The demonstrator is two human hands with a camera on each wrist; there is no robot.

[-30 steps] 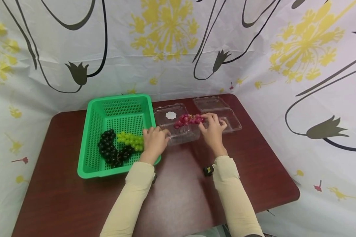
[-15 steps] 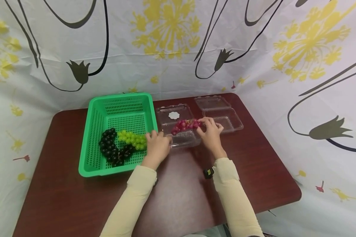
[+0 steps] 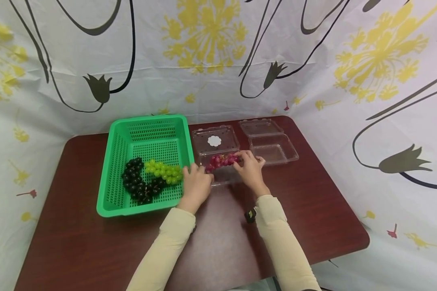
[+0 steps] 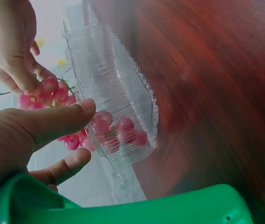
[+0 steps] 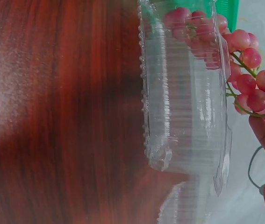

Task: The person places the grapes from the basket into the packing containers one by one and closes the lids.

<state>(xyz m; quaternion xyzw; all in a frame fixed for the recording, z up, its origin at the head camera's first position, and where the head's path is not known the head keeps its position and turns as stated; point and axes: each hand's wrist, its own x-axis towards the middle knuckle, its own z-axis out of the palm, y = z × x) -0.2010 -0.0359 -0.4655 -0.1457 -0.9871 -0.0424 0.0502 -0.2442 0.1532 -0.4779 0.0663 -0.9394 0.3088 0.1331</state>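
- Since the earlier frame, the right hand (image 3: pixel 252 169) has moved left and nearer the body, bringing the red grapes (image 3: pixel 223 160) along.
- The right hand pinches the bunch's right end above the clamshell container (image 3: pixel 227 176); the left end dips below its rim.
- Left hand (image 3: pixel 198 184): thumb and fingers apart at the container's left edge; contact unclear.
- Just left of that hand: the green basket (image 3: pixel 142 210), its rim partly hidden.
- Right of the right hand, the surface (image 3: pixel 313 202) stretches to a rounded edge.

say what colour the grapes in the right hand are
Pinkish red grapes on a green stem; clearest in the right wrist view.
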